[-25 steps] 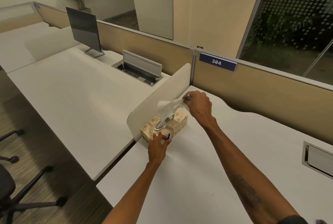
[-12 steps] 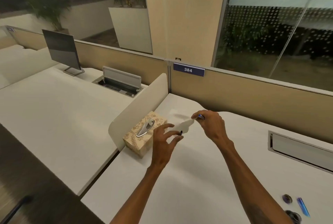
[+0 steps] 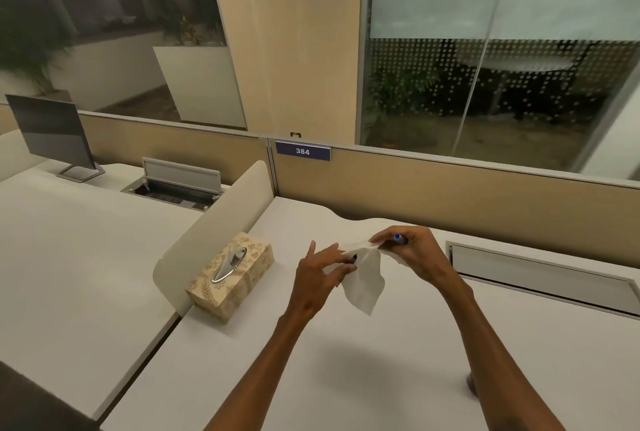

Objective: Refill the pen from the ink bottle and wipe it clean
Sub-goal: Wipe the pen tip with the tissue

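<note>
My right hand (image 3: 420, 257) pinches a white tissue (image 3: 363, 281), which hangs down between my two hands above the white desk (image 3: 346, 361). A blue pen piece (image 3: 400, 238) sticks out of the same hand by the thumb. My left hand (image 3: 317, 280) holds a small dark-tipped pen part (image 3: 353, 259) at its fingertips, touching the tissue's upper left edge. A patterned tissue box (image 3: 230, 276) stands to the left against the low divider. A dark object (image 3: 470, 385) peeks out beside my right forearm; what it is cannot be told.
A curved cream divider (image 3: 221, 222) separates this desk from the left one, which has a monitor (image 3: 52, 134) and an open cable tray (image 3: 178, 184). A closed cable flap (image 3: 540, 276) lies at the right. A tan partition with a "384" label (image 3: 302, 151) runs along the back.
The tissue has come free of the box and both hands have moved right, away from it. My left hand left the box and rose to the tissue. The view swung right.
</note>
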Available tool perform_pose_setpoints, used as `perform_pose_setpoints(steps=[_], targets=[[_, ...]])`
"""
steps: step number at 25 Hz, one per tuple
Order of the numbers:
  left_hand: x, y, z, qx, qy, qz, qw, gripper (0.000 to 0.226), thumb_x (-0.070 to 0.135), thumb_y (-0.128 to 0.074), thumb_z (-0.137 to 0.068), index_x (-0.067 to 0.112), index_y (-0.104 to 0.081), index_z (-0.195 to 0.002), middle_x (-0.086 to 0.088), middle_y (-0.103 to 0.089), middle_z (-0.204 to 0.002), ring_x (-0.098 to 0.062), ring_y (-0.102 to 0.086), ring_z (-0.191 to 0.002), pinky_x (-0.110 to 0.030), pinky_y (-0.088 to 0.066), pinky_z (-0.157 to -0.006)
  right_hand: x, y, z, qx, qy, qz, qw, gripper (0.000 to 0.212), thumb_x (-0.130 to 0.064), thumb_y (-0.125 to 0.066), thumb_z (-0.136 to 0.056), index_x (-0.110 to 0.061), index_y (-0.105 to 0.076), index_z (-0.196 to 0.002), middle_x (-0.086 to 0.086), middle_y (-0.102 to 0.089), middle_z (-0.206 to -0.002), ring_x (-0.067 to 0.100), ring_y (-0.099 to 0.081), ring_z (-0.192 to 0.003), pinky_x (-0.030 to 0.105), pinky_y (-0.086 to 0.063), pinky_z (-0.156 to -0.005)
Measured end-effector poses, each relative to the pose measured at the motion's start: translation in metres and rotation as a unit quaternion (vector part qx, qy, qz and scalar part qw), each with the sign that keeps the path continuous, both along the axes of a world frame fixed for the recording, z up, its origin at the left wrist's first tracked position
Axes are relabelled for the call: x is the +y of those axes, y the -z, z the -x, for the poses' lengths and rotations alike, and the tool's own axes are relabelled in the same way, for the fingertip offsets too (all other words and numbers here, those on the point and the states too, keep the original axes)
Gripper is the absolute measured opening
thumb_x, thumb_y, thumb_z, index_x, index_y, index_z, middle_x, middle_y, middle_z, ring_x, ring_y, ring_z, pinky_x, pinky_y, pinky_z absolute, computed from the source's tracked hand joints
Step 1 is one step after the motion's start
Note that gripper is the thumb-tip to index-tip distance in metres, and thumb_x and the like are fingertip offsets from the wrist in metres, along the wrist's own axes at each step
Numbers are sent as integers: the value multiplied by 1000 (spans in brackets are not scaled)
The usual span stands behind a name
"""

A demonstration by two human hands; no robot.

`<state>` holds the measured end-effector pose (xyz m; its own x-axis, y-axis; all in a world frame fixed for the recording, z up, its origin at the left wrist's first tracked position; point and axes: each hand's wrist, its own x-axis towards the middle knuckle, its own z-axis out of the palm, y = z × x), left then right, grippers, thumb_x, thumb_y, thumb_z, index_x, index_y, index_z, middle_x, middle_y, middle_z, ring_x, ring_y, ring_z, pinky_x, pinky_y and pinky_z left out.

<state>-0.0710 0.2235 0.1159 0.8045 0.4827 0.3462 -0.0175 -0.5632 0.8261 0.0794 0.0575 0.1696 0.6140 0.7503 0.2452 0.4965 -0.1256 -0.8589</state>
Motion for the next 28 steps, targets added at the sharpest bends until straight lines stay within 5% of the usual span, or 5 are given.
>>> perform_pose_setpoints(steps=[3, 6, 12, 21, 28], targets=[[-30, -11, -14, -21, 14, 17, 1000, 19, 17, -75, -86, 13, -78, -104, 3, -76, -100, -6, -68, -92, -30, -55, -92, -41, -10, -1, 35, 19, 25, 999, 23, -22, -65, -92, -28, -71, -114, -10, -73, -111, 4, -66, -103, 13, -50, -81], [-55, -17, -25, -34, 19, 14, 999, 19, 14, -76, -84, 13, -78, -103, 12, -72, -97, 5, -66, -87, -13, -52, -77, -86, -22, -8, 60, 38, 65, 995, 43, -48, -45, -96, -37, -54, -136, -15, -68, -122, -2, -61, -108, 15, -48, -72], [-90, -23, -39, -41, 21, -30, 998, 18, 17, -76, -84, 14, -78, -102, 5, -76, -101, -4, -67, -89, -13, -51, -79, -127, -35, -12, -130, 254, 63, 956, 49, -18, -61, -95, -10, -50, -142, 10, -70, -121, 29, -68, -104, 36, -53, -91], [-128, -29, -42, -59, 24, -96, 993, 22, 19, -76, -84, 12, -76, -105, 0, -75, -107, -5, -65, -94, -5, -47, -85, -123, -51, 7, -158, 177, 256, 937, 42, -43, -73, -81, -38, -66, -123, -6, -71, -117, 14, -64, -91, 34, -55, -83], [-169, -44, -49, -2, 53, 343, 938, 15, 25, -75, -84, 23, -77, -99, 1, -78, -97, -16, -71, -90, -26, -58, -79, -126, -24, 20, -140, 359, 152, 910, 16, -38, -62, -89, -29, -72, -98, 0, -75, -92, 27, -68, -87, 30, -49, -70]])
